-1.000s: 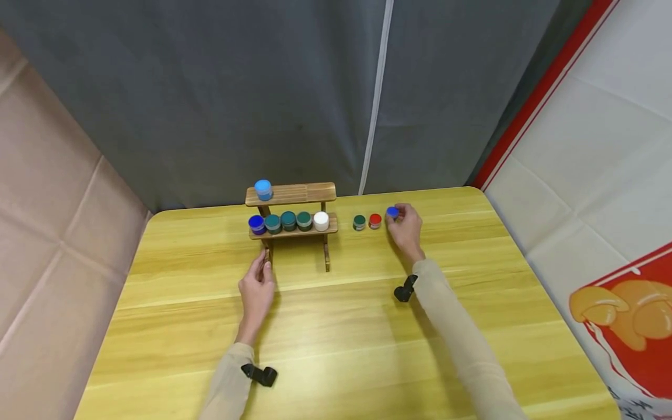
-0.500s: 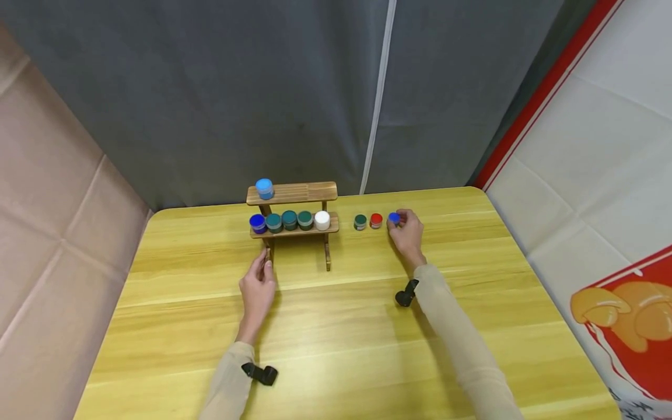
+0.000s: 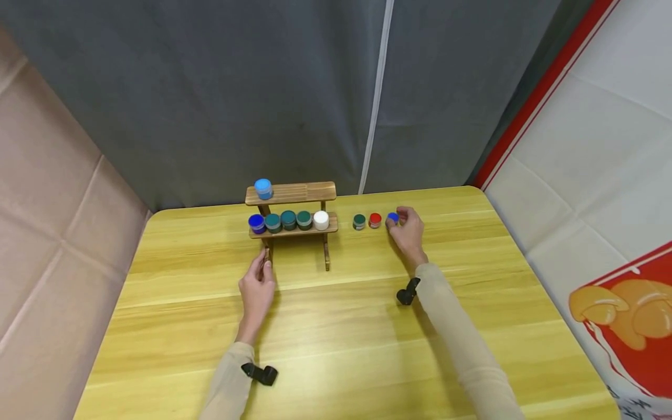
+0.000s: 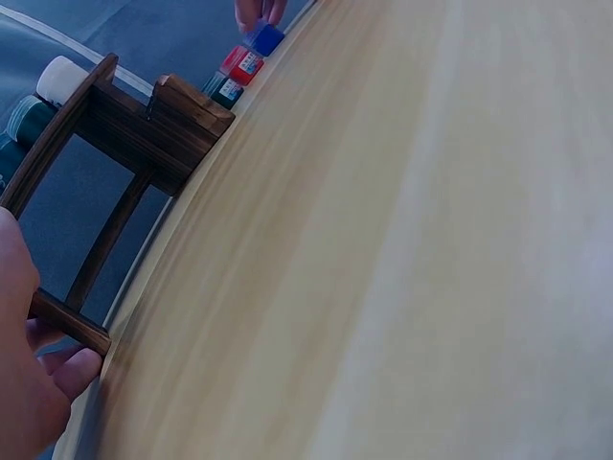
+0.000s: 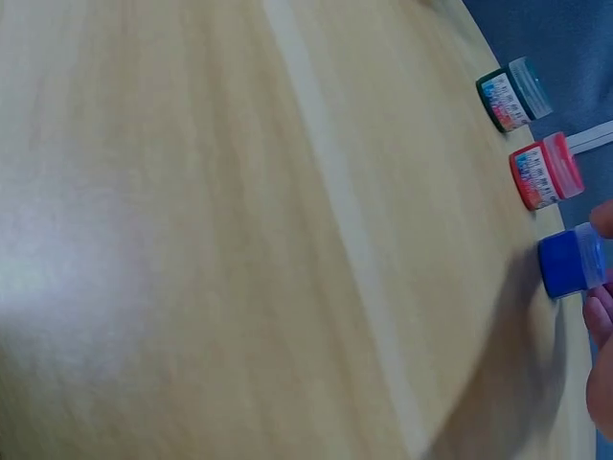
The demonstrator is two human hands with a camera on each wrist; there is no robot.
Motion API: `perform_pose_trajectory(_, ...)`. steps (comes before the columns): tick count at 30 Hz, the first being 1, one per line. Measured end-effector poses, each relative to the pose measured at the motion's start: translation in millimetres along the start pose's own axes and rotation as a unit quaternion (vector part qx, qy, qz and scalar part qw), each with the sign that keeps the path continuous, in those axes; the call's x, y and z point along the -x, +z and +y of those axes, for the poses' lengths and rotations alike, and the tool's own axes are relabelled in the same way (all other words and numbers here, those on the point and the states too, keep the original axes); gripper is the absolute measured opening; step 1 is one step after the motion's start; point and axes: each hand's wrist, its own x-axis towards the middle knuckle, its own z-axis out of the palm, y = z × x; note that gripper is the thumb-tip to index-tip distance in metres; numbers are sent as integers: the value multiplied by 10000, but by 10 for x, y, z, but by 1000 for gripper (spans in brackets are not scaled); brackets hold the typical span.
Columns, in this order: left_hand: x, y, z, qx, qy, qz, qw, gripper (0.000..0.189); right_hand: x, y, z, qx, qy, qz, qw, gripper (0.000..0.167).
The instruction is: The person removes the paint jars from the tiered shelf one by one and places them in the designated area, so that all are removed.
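My left hand (image 3: pixel 257 291) grips the near left leg of a small two-tier wooden rack (image 3: pixel 307 191), thumb and fingers at its foot in the left wrist view. On the right, my right hand (image 3: pixel 408 238) pinches a blue paint jar (image 5: pixel 562 263) by its lid; the jar stands upright at the tabletop. Beside it, to the left, are a red paint jar (image 3: pixel 375 220) and a dark green paint jar (image 3: pixel 359 222), making a row. The rack's lower shelf bears a dark blue jar (image 3: pixel 257 223), several green ones (image 3: pixel 289 220) and a white one (image 3: pixel 321 220).
A light blue jar (image 3: pixel 263 189) stands at the left end of the rack's upper shelf. The wooden table (image 3: pixel 336 326) ends at a grey curtain (image 3: pixel 236 105) behind. A white wall panel with a red border (image 3: pixel 593 122) rises on the right.
My right hand has brought the blue jar slightly nearer, down level with the red and green jars. The left hand has kept its grip on the rack's leg.
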Motion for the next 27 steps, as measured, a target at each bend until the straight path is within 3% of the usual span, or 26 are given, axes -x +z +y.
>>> perform_pose_trajectory(20,-7,-2,-31,-34,-19,-35,10000,37,-241,-110,-467,-321,-689,143,9970,37)
perform_pose_trajectory(27,-9,2,-16,19,-15,-37,10000,38,-309,-83,-757,-350,-1013,122,9942,38)
